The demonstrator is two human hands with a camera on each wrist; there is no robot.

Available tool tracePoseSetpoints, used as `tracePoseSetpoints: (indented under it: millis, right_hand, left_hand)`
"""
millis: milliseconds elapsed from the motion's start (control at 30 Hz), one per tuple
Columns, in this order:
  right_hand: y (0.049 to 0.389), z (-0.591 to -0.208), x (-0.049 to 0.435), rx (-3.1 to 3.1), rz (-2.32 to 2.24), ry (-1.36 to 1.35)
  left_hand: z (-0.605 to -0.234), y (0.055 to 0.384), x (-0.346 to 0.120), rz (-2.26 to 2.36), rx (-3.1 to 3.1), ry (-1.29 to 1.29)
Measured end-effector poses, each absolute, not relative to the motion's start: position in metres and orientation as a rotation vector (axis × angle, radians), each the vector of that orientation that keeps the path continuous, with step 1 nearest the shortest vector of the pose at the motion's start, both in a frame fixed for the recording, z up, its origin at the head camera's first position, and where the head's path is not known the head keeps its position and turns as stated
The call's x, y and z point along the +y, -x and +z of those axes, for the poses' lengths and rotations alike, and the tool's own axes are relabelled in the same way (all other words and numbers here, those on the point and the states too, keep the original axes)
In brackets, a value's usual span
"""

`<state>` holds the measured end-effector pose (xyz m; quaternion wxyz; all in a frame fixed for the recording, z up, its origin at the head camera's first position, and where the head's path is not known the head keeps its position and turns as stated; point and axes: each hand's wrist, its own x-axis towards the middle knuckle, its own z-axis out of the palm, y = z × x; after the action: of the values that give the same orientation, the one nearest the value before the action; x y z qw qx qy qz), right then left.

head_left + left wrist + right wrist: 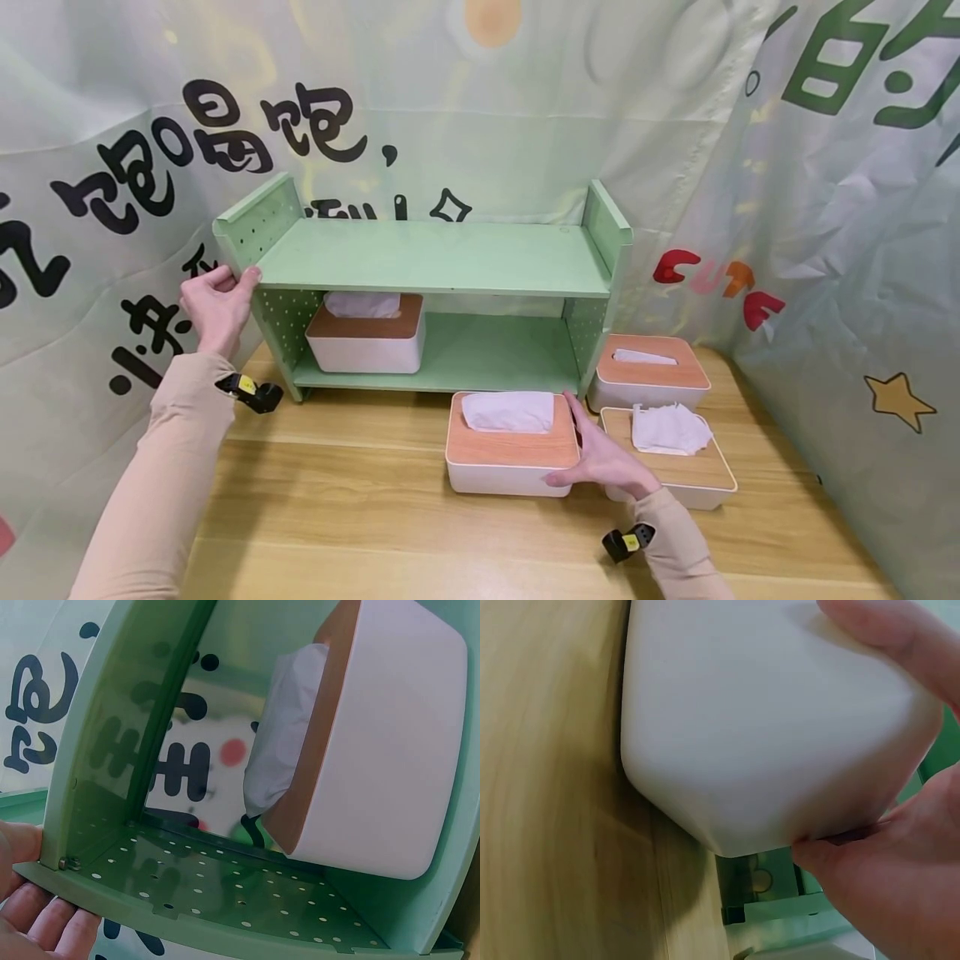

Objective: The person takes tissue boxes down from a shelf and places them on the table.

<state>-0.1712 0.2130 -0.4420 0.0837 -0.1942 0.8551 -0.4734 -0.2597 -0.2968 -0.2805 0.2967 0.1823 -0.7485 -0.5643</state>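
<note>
A two-tier green shelf (435, 260) stands at the back of the table. At its left side panel my left hand (216, 302) grips the edge, thumb on the front and fingers round the outside, as the left wrist view also shows. My right hand (603, 457) holds the right end of a white tissue box (498, 479) with a wood-look lid, its thumb on the front wall. That box is in front of the shelf, a tissue showing at its top. Another tissue box (366, 354) sits on the lower tier, towards the left.
Right of the shelf, a tissue box (648, 392) stands at the back with another tissue box (697, 492) in front of it. Printed fabric (525, 125) hangs behind and at both sides of the wooden table (360, 517).
</note>
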Motion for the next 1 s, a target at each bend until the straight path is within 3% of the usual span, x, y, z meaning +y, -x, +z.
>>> tracePoseSetpoints:
  millis: [1000]
  right_hand:
    - [0.1736,-0.4407,0.2171,2.515,-1.354,0.555]
  left_hand:
    - [-0.2793,0.2579,-0.2962,-1.527,-1.984,-0.484]
